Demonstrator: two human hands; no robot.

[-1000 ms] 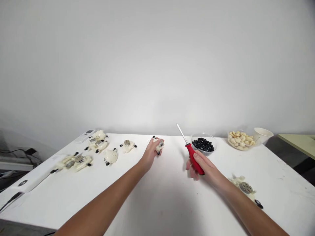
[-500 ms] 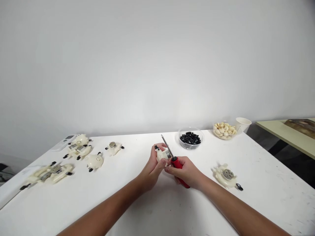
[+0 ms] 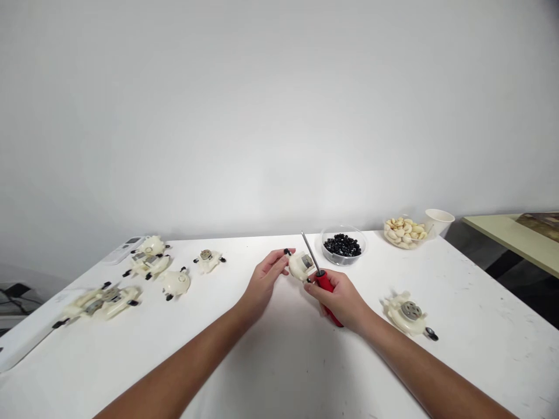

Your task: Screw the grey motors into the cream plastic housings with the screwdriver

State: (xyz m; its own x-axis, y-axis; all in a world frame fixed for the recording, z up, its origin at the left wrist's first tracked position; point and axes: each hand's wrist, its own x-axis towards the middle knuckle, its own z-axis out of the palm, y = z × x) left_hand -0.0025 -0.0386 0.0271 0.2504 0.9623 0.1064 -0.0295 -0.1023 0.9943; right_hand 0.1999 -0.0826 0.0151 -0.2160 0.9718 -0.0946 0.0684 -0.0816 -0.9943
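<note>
My left hand [image 3: 264, 280] closes its fingers on the left side of a cream plastic motor housing [image 3: 299, 266], by a small black tip. The housing has a grey metal part set in it and is held above the table. My right hand [image 3: 343, 295] wraps round the red handle of a screwdriver [image 3: 311, 250], whose metal shaft points up and to the left. The thumb and fingertips of that same hand also touch the lower right of the housing, near another black tip. Behind my right hand stands a clear round dish of small black parts [image 3: 343, 246].
Several similar cream housings [image 3: 176, 283] lie on the left of the white table [image 3: 279, 361], beside a white remote control [image 3: 124, 251]. Another housing [image 3: 407, 314] lies at right. A clear bowl of cream oval pieces [image 3: 404, 233] and a white cup [image 3: 439, 221] stand at the back right.
The housing has turned and shifted slightly right, showing more of its rounded cream side. My left hand has loosened to its left edge. The view has shifted a little.
</note>
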